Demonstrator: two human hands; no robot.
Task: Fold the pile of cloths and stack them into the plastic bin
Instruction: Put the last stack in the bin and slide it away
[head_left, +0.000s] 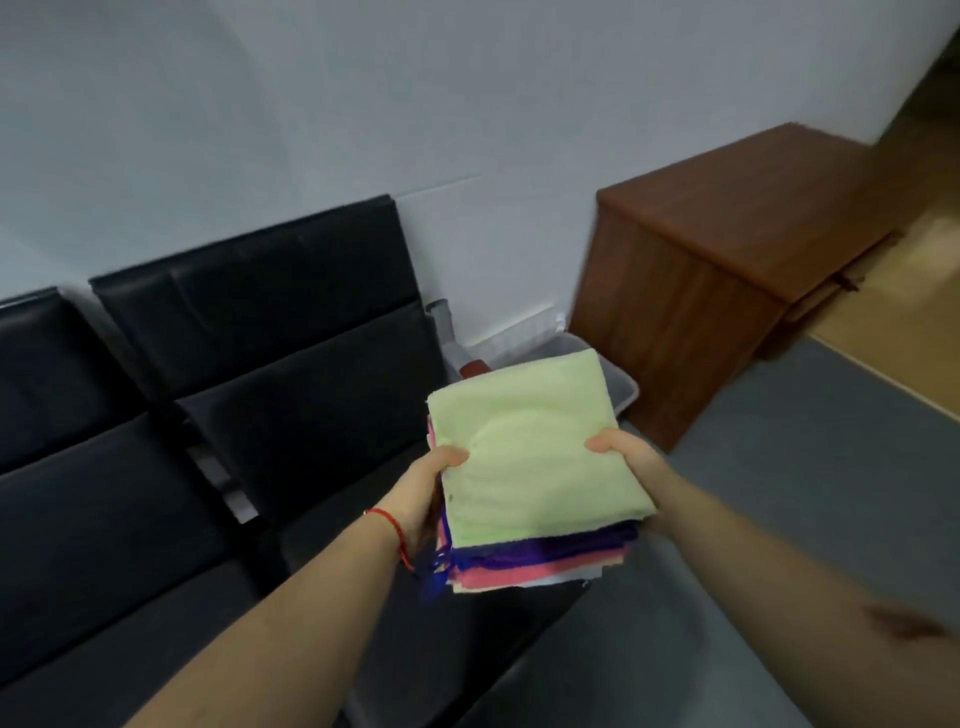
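**Stack of folded cloths held in both hands, above the bin**

My left hand (428, 491) grips the left edge of a stack of folded terry cloths (535, 467); the thumb lies curled over the top, the fingers go under and are hidden. My right hand (621, 452) grips the right edge the same way, thumb on top, fingers out of sight beneath. Both hands are closed on the stack and carry it off any surface.

The top layer is a pale green square cloth (524, 436), lying flat and a little tilted. Under it, at the edge nearest me, show layers in dark blue, purple, pink, white and cream. A loose blue thread hangs from the stack just beside my left wrist. A thin red string bracelet (390, 530) is around that wrist.

Just beyond the hands, partly hidden by the stack, stands a clear plastic bin (621, 389) on the floor, against the white wall. Only its far rim and right corner show; I cannot tell what it holds. A reddish object sits next to it on the left, too blurred to identify.

Left of the hands is a row of black padded seats (249, 374) along the wall. Right of and beyond the hands is a brown wooden cabinet (727, 270). Grey floor (810, 467) lies under my right forearm.
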